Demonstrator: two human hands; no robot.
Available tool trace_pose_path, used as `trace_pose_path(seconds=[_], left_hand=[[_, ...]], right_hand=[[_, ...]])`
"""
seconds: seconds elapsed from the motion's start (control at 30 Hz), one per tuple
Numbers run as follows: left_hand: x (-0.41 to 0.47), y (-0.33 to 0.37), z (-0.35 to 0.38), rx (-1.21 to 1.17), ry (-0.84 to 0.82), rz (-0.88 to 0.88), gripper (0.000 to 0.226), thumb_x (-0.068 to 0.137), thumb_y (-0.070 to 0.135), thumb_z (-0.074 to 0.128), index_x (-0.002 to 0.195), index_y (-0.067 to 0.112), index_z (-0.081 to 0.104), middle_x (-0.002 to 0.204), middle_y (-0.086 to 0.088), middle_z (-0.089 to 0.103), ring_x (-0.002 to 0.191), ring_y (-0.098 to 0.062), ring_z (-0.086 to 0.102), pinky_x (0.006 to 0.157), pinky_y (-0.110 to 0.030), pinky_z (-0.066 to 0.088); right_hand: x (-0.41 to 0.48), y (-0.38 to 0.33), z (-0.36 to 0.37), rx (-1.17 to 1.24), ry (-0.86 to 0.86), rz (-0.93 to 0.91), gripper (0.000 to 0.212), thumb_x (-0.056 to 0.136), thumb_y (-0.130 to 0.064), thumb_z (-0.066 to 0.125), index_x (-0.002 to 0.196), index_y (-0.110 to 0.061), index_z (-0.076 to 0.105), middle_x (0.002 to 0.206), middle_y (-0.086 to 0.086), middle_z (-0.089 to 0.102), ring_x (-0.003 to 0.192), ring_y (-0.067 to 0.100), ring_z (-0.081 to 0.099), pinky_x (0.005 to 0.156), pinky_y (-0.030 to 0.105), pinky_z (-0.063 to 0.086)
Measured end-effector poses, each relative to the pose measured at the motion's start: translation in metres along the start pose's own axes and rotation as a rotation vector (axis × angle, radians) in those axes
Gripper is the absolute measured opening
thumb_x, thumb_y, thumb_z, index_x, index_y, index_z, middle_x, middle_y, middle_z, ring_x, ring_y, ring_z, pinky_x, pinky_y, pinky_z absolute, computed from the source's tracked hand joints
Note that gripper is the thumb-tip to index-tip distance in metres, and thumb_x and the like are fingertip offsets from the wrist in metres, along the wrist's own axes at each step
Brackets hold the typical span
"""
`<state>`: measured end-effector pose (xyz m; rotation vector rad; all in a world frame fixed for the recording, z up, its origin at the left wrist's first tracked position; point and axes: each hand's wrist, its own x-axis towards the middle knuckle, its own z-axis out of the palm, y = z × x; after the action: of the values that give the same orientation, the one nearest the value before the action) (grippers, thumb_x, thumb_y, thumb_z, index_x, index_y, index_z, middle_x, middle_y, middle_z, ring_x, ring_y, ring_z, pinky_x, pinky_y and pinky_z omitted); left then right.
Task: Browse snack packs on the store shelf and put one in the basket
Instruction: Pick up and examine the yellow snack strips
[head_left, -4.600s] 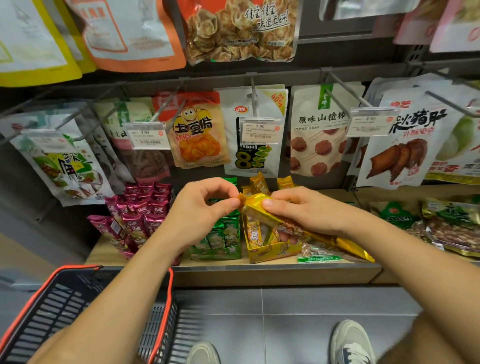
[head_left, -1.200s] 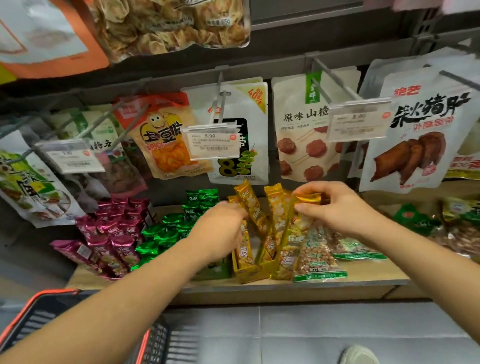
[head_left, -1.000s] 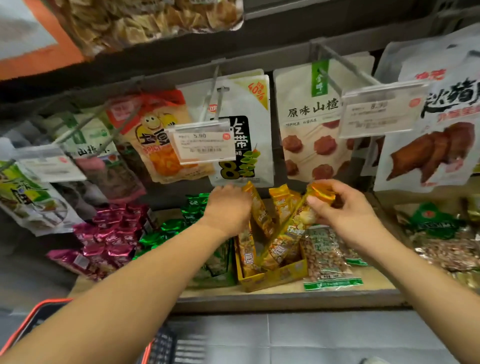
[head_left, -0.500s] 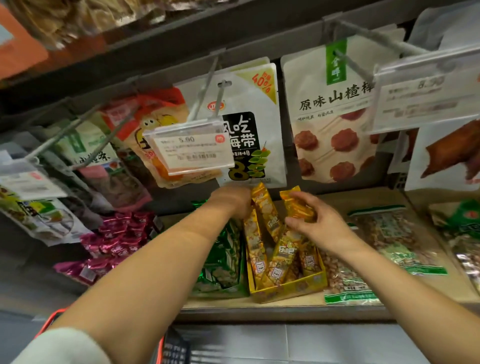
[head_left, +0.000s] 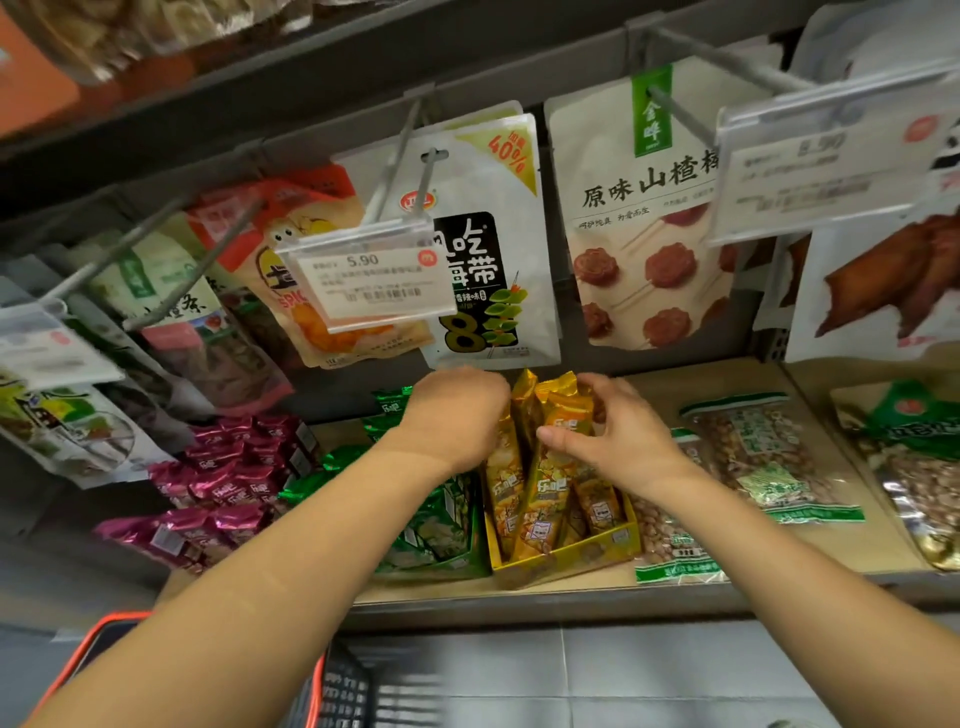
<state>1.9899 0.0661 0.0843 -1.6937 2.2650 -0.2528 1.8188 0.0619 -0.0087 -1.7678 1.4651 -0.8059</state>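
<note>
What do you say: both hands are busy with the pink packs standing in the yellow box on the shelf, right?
Not pink. The head view shows the left hand and right hand at the gold packs standing in the yellow box on the shelf; the pink packs lie further left, untouched.

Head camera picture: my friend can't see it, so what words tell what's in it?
Two hands reach into a yellow box of gold snack packs on a store shelf; the right hand has a grip on one gold pack, the left hand hides its fingers. Green packs and pink packs lie left, bags hang above, a basket sits below.
</note>
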Motion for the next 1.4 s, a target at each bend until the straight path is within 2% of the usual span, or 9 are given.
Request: trace_pose_path(seconds=[0.2,0.33,0.47,0.67,0.8,1.07,1.2,1.3,1.4], left_hand=[[-0.043,0.006,-0.018,-0.016,0.240,-0.018,0.037,0.096,0.018,0.051,0.133,0.017,0.047,0.134,-0.006,0.044,0.114,-0.030,0.053,0.076,-0.041,0.049],[-0.090,0.006,-0.039,-0.049,0.458,0.191,0.040,0.083,0.013,0.055,0.123,0.005,0.060,0.121,-0.018,0.059,0.087,-0.034,0.066,0.047,-0.036,0.051],[-0.134,-0.005,-0.043,-0.143,0.594,0.222,0.038,0.086,0.010,0.045,0.119,0.004,0.064,0.116,-0.014,0.059,0.086,-0.029,0.061,0.046,-0.034,0.054],[-0.167,-0.015,-0.042,-0.363,0.633,0.070,0.034,0.079,0.008,0.062,0.112,0.008,0.069,0.106,-0.005,0.061,0.075,-0.021,0.063,0.053,-0.030,0.052],[-0.171,-0.019,-0.045,-0.434,0.620,0.059,0.029,0.085,0.016,0.057,0.110,0.010,0.070,0.103,-0.002,0.062,0.075,-0.019,0.064,0.053,-0.030,0.054],[-0.172,-0.020,-0.044,-0.479,0.597,0.090,0.027,0.080,0.006,0.068,0.106,0.009,0.071,0.100,-0.004,0.063,0.071,-0.023,0.066,0.054,-0.035,0.057],[-0.167,-0.021,-0.044,-0.524,0.619,0.063,0.029,0.074,0.006,0.081,0.102,0.008,0.074,0.095,-0.004,0.066,0.073,-0.023,0.067,0.059,-0.038,0.058],[-0.164,-0.025,-0.050,-0.699,0.651,-0.009,0.021,0.070,0.020,0.085,0.089,0.015,0.077,0.083,0.003,0.069,0.073,-0.012,0.064,0.067,-0.031,0.055],[-0.163,-0.030,-0.056,-1.058,0.652,-0.200,0.016,0.062,0.029,0.088,0.068,0.034,0.073,0.067,0.009,0.067,0.063,-0.001,0.058,0.059,-0.014,0.045]], right_hand=[[0.001,0.003,0.013,0.024,-0.059,0.055,0.106,0.060,-0.057,0.083,0.146,-0.025,0.030,0.137,0.009,0.044,0.125,0.026,0.048,0.106,0.042,0.043],[0.005,-0.003,0.025,-0.108,-0.046,0.089,0.120,0.055,-0.075,0.072,0.149,-0.031,0.011,0.142,0.012,0.036,0.127,0.036,0.047,0.098,0.050,0.047],[0.018,-0.005,0.022,-0.283,-0.294,0.200,0.145,0.051,-0.070,0.081,0.147,-0.041,-0.024,0.160,0.015,0.003,0.145,0.043,0.018,0.114,0.055,0.029],[-0.001,-0.003,0.040,-0.334,0.040,0.108,0.113,0.061,-0.077,0.069,0.150,-0.028,0.017,0.135,0.013,0.046,0.117,0.033,0.055,0.086,0.044,0.054],[-0.015,0.013,0.036,-0.330,-0.106,0.297,0.117,0.056,-0.090,0.058,0.147,-0.025,0.025,0.147,0.011,0.038,0.133,0.033,0.043,0.098,0.048,0.048],[-0.055,0.034,0.039,-0.182,-0.065,0.208,0.058,0.084,-0.043,0.070,0.133,-0.019,0.049,0.122,0.005,0.046,0.120,0.025,0.049,0.103,0.034,0.038],[-0.056,0.018,0.020,-0.204,-0.095,0.241,0.059,0.088,-0.035,0.068,0.136,-0.012,0.044,0.123,0.010,0.045,0.122,0.029,0.047,0.102,0.032,0.037],[-0.060,-0.019,-0.015,-0.170,-0.111,0.149,0.063,0.089,-0.049,0.061,0.143,-0.021,0.042,0.132,0.009,0.047,0.116,0.023,0.054,0.099,0.032,0.043],[-0.078,-0.083,-0.052,0.174,-0.444,0.042,0.068,0.067,-0.086,0.052,0.127,-0.054,0.051,0.134,-0.017,0.054,0.118,0.002,0.055,0.092,0.023,0.049]])
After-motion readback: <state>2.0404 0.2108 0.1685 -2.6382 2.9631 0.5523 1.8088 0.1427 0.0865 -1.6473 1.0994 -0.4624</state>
